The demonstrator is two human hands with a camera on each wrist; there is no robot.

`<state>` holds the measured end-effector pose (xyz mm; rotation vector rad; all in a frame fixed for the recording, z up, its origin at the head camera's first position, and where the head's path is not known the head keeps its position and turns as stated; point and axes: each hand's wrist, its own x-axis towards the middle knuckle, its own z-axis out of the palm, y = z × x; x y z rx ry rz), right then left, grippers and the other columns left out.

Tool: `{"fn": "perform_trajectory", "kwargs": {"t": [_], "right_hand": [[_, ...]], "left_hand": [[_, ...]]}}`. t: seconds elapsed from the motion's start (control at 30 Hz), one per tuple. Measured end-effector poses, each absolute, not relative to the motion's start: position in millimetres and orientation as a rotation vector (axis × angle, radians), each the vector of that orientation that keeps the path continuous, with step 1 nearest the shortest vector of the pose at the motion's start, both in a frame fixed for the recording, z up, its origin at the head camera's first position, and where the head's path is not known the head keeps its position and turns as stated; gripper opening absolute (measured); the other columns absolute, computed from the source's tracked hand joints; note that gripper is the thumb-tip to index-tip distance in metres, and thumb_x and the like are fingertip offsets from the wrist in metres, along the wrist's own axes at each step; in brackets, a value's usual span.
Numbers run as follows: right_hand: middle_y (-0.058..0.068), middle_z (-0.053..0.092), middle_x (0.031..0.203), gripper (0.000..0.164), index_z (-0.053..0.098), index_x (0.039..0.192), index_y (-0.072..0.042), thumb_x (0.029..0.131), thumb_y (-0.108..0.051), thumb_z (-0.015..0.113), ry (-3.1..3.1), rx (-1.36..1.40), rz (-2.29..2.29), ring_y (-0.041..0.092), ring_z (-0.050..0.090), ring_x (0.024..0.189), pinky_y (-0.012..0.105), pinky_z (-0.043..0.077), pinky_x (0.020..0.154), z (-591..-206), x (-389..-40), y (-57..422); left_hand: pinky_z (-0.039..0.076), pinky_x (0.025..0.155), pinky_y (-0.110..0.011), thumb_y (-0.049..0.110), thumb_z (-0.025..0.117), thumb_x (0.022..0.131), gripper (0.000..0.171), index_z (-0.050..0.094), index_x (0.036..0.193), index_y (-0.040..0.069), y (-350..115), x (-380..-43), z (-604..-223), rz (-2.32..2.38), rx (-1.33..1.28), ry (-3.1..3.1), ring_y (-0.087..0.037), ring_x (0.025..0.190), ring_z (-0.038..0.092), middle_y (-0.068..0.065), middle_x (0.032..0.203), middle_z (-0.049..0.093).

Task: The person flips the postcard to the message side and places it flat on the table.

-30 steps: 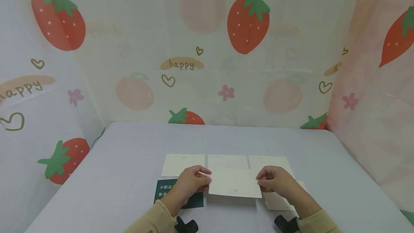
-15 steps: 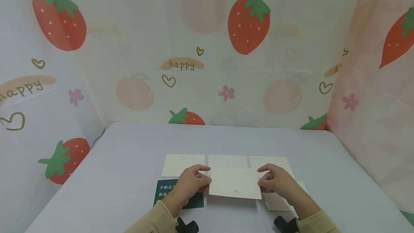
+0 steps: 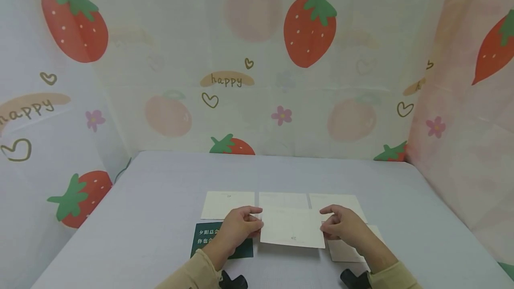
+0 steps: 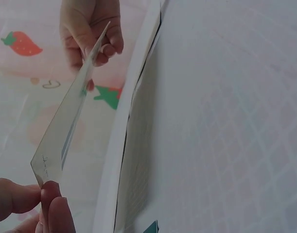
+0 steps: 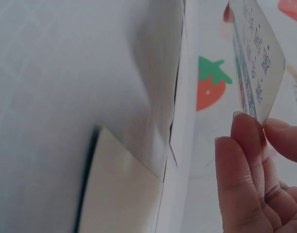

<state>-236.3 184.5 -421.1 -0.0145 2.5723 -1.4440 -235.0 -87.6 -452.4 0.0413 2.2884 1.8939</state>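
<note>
A cream postcard (image 3: 292, 229) is lifted off the table, its near edge above a soft shadow. My left hand (image 3: 238, 226) pinches its left edge between thumb and fingers; my right hand (image 3: 343, 223) pinches the opposite edge. In the left wrist view the postcard (image 4: 65, 126) appears nearly edge-on, with the right hand (image 4: 92, 31) at its far end. Printed characters and coloured bands show on one face of the postcard (image 5: 262, 58) in the right wrist view. Beneath my left hand lies a dark green card (image 3: 204, 235) with white characters, partly covered.
Behind the hands, three cream cards lie in a row: left card (image 3: 228, 204), middle card (image 3: 283, 200) and right card (image 3: 335, 200). Another cream card (image 3: 347, 252) lies under the right forearm. Strawberry-print curtains (image 3: 249, 35) surround the white table (image 3: 120, 226).
The postcard's near edge dips very slightly, and its far edge covers a little more of the middle card behind. Both hands keep their hold, nearly still.
</note>
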Motion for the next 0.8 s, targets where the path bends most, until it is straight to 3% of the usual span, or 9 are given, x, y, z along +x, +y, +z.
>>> {"fn": "perform_trajectory", "kwargs": {"t": [0.43, 0.8], "right_hand": [[0.006, 0.061, 0.074, 0.031, 0.058, 0.11, -0.001, 0.081, -0.009, 0.066, 2.58, 0.015, -1.391, 0.017, 0.06, 0.064, 0.031, 0.054, 0.062, -427.9, -238.9, 185.0], [0.006, 0.061, 0.074, 0.029, 0.059, 0.107, 0.0, 0.082, -0.013, 0.066, 2.569, 0.024, -1.326, 0.016, 0.061, 0.064, 0.032, 0.053, 0.062, -429.8, -236.4, 184.7]], "left_hand": [[0.054, 0.072, -0.032, 0.017, 0.062, 0.086, 0.026, 0.064, 0.106, 0.001, -89.6, -229.6, -451.2, 1.798, 0.03, 2.314, -0.014, 0.077, 0.063, -0.006, 0.089, 0.066], [0.054, 0.066, -0.026, 0.015, 0.058, 0.087, 0.021, 0.067, 0.096, -0.002, -93.6, -232.7, -453.2, 1.804, -0.064, 2.186, -0.012, 0.068, 0.063, -0.006, 0.077, 0.066]]}}
